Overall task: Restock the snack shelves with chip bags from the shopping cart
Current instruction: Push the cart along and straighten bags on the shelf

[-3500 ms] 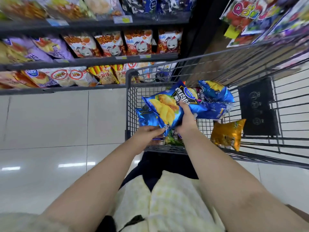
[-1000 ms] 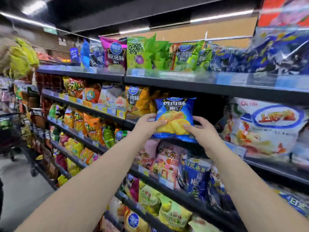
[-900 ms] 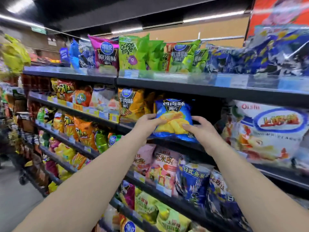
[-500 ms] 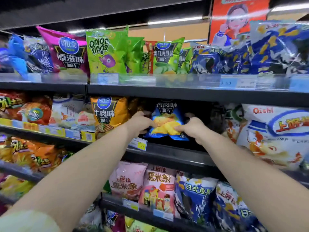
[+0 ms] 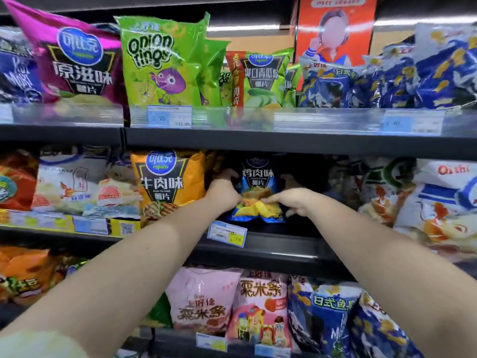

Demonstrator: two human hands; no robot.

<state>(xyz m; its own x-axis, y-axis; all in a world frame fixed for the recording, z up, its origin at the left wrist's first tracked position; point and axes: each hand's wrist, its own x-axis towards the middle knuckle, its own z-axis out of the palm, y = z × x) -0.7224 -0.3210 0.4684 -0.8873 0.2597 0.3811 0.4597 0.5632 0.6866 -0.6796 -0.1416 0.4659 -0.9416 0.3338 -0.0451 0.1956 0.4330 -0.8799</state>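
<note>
Head view: our left hand (image 5: 223, 193) and right hand (image 5: 295, 200) both pinch the blue chip bag (image 5: 258, 177), upright on the dark middle shelf (image 5: 278, 250) beside an orange bag (image 5: 165, 182).

A single head-worn wide-angle view faces the middle shelf (image 5: 271, 248) head-on, close, about level with it.

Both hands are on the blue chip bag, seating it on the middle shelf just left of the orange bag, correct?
Wrong side. The head view shows the left hand and right hand on the blue chip bag on the middle shelf, just right of the orange bag.
</note>
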